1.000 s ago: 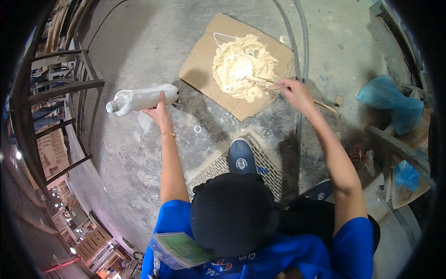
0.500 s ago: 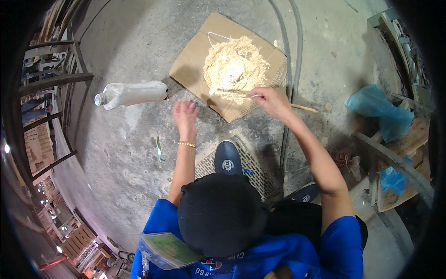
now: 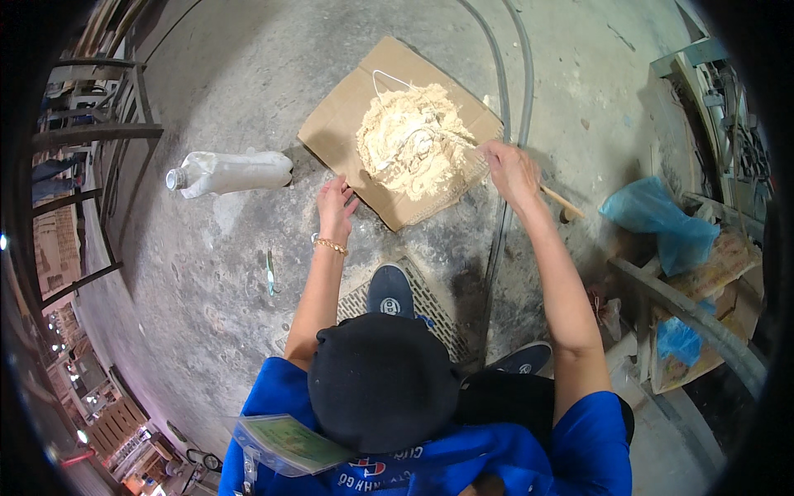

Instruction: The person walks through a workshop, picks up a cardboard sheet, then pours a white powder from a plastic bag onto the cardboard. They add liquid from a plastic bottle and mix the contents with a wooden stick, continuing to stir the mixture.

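Note:
My right hand (image 3: 514,175) is closed round a thin wooden stick (image 3: 563,203), whose far end reaches into a pale heap of sawdust-like powder (image 3: 430,169). A wet-looking white patch sits in the heap's middle, around the stick's tip. The heap rests on a flat piece of brown cardboard (image 3: 335,128) on the floor. A thin white loop (image 3: 376,78) shows at the heap's far edge. My left hand (image 3: 335,207) hovers by the cardboard's near left edge, holding nothing, its fingers loosely apart.
A whitish plastic bottle (image 3: 236,172) lies on its side at left. A small green-and-white item (image 3: 270,273) lies nearer. Dark hoses (image 3: 527,74) run past the cardboard. A metal grate (image 3: 351,306) lies by my shoe. Blue plastic bags (image 3: 657,219) and a metal frame (image 3: 691,318) stand at right.
My right hand has shifted right with the stick, and its tip has gone from the heap's near edge to its middle. My left hand has moved slightly toward the cardboard. The white patch looks more stirred.

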`<state>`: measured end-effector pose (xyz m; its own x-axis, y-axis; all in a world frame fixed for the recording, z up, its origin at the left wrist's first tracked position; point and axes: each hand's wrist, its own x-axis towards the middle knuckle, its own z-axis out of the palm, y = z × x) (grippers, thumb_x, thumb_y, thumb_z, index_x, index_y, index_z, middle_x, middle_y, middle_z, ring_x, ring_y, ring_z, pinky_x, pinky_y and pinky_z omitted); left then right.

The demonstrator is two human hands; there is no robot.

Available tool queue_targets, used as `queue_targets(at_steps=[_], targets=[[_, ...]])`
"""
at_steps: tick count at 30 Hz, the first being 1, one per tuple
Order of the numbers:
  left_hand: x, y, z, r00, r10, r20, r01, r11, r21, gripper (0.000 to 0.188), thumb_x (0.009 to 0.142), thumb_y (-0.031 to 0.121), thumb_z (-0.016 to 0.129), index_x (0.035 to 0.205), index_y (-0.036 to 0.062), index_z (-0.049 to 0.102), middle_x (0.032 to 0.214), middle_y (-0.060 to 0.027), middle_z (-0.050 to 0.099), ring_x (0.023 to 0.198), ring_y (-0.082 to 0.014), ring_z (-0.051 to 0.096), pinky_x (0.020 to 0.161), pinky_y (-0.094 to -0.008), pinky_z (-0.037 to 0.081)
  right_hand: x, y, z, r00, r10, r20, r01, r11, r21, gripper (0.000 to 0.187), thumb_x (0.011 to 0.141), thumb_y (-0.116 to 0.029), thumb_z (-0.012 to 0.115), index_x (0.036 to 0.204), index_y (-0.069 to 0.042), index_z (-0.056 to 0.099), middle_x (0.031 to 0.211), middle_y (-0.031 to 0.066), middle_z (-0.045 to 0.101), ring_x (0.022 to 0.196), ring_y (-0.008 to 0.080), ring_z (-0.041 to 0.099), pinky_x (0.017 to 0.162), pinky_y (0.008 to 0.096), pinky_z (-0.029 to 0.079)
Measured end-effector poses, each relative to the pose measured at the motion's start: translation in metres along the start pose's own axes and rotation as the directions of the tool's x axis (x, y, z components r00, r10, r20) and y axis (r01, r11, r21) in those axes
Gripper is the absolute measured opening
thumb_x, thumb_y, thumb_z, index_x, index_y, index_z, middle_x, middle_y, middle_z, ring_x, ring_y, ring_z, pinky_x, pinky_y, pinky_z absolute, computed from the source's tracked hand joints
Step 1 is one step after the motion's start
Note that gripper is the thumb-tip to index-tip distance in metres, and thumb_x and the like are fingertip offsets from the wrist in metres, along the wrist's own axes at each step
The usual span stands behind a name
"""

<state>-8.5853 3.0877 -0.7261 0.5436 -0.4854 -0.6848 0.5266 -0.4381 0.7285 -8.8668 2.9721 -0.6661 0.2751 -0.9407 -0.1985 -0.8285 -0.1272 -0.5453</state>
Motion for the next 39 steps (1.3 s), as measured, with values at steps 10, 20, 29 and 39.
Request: queue_targets(at_steps=[10, 20, 29, 39], targets=[[-0.038, 0.034, 0.041, 0.922, 0.287, 0.261, -0.315, 0.946, 0.071, 0.038, 0.085, 0.021, 0.055, 0.118, 0.0062, 0.043, 0.100, -0.0035, 0.053, 0.092, -0.0161, 0.055, 0.083, -0.0351, 0.047, 0.007, 0.005, -0.004, 0.998, -0.064, -0.016, 0.061, 0.991, -0.119, 0.019, 0.088, -0.017, 0.051, 0.099, -0.013, 0.066, 0.083, 0.0144, 0.065, 0.082, 0.0337, 0.062, 0.071, 0.0416, 0.046], [-0.064, 0.066, 0.092, 0.752, 0.417, 0.510, -0.614, 0.724, 0.314, 0.057, 0.081, 0.008, 0.048, 0.133, -0.0027, 0.025, 0.125, -0.0169, 0.046, 0.108, -0.0235, 0.052, 0.090, -0.0325, 0.046, 0.007, -0.007, -0.014, 0.997, 0.007, 0.078, -0.003, 0.999, -0.045, 0.018, 0.086, -0.014, 0.051, 0.098, -0.014, 0.065, 0.090, 0.0144, 0.065, 0.086, 0.0344, 0.061, 0.074, 0.0427, 0.047], [-0.043, 0.001, 0.020, 0.937, 0.100, 0.335, -0.125, 0.991, 0.056, 0.040, 0.090, 0.009, 0.047, 0.128, 0.0050, 0.034, 0.121, -0.0111, 0.052, 0.106, -0.0242, 0.057, 0.083, -0.0419, 0.053, 0.008, 0.005, -0.008, 0.990, 0.037, 0.135, -0.054, 0.991, 0.121, 0.019, 0.087, -0.019, 0.052, 0.099, -0.015, 0.066, 0.090, 0.0125, 0.066, 0.086, 0.0326, 0.062, 0.074, 0.0402, 0.047], [-0.091, -0.077, 0.017, 0.727, -0.356, 0.588, 0.583, 0.772, -0.254, 0.035, 0.092, 0.012, 0.049, 0.124, 0.0013, 0.040, 0.123, -0.0163, 0.050, 0.110, -0.0296, 0.055, 0.090, -0.0409, 0.050, 0.001, -0.012, -0.022, 0.972, 0.043, 0.231, -0.035, 0.999, -0.040, 0.018, 0.086, -0.018, 0.054, 0.098, -0.016, 0.067, 0.097, 0.0091, 0.066, 0.094, 0.0289, 0.061, 0.080, 0.0393, 0.046]])
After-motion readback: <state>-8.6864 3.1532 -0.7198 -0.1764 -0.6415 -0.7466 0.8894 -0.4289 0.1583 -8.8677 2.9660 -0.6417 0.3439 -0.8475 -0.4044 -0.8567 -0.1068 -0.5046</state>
